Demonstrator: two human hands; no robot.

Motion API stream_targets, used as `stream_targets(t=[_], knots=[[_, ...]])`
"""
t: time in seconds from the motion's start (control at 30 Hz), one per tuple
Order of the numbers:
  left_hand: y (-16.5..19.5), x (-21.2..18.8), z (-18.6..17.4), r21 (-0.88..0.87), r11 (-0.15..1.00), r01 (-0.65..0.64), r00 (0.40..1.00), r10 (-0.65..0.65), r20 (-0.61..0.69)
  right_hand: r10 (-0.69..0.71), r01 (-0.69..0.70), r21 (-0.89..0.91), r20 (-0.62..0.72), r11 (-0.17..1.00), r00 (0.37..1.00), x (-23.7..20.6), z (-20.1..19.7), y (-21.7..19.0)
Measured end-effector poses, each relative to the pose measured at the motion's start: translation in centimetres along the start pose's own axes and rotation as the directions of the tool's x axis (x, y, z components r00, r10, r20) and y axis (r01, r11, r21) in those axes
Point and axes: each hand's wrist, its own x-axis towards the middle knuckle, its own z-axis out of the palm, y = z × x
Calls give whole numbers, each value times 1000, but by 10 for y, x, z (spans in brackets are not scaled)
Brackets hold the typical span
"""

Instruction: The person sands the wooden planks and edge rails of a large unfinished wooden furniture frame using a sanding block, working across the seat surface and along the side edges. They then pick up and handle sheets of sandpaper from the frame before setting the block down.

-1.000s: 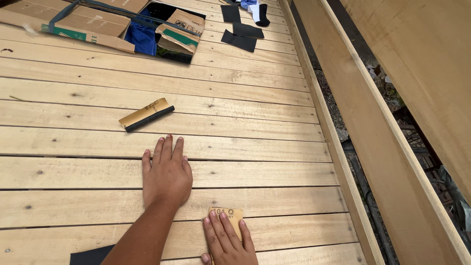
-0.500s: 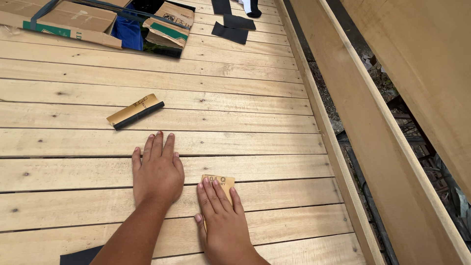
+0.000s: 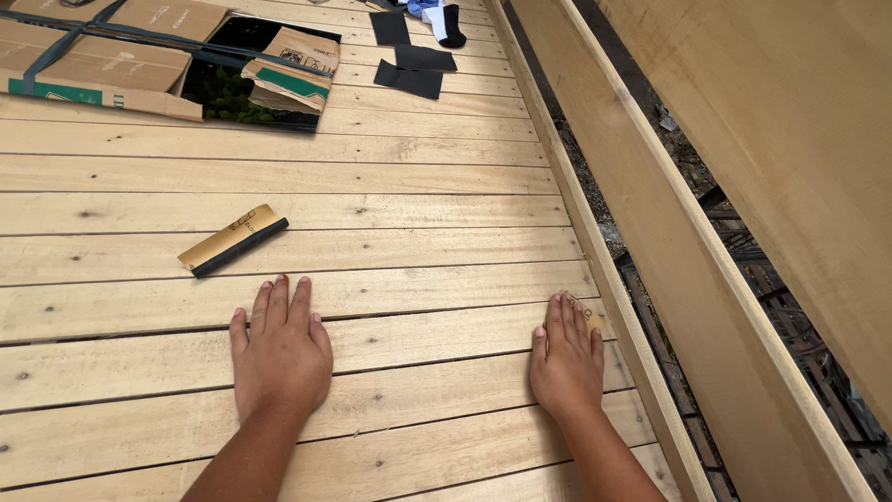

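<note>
Pressing flat on the pale wooden plank deck, my left hand lies palm down with its fingers straight and close together, holding nothing. My right hand is also palm down, fingers narrow and extended, covering a small tan sheet of sandpaper; only a corner of it shows just beyond the right fingertips, beside the raised wooden edge rail. Ahead of the left fingertips, and apart from them, lies a folded strip of sandpaper, tan on one face and black on the other. Far beyond both sets of fingers sit flattened brown cardboard boxes and several black sandpaper squares. I cannot tell whether the right fingers grip the sheet or merely press it.
</note>
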Motion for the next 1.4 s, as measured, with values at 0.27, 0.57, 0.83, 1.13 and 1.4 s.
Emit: stream_targets(t=[0.27, 0.57, 0.83, 1.13, 1.4], knots=[[-3, 0, 4, -12, 1000, 7, 1000, -7, -12, -643, 669, 36, -243, 742, 726, -90, 42, -166], [-4, 1, 11, 8, 1000, -11, 997, 12, -75, -19, 18, 103, 9, 994, 1000, 6, -18, 19], [-5, 0, 9, -9, 1000, -18, 996, 17, -90, -543, 529, 196, 20, 826, 840, -64, 39, -168], [-4, -2, 7, 59, 998, -17, 999, 19, -32, -48, 47, 89, 9, 995, 999, 32, -13, -17], [-2, -2, 2, 43, 999, -20, 998, 23, -60, -377, 362, 168, 66, 917, 924, 8, 20, -177]])
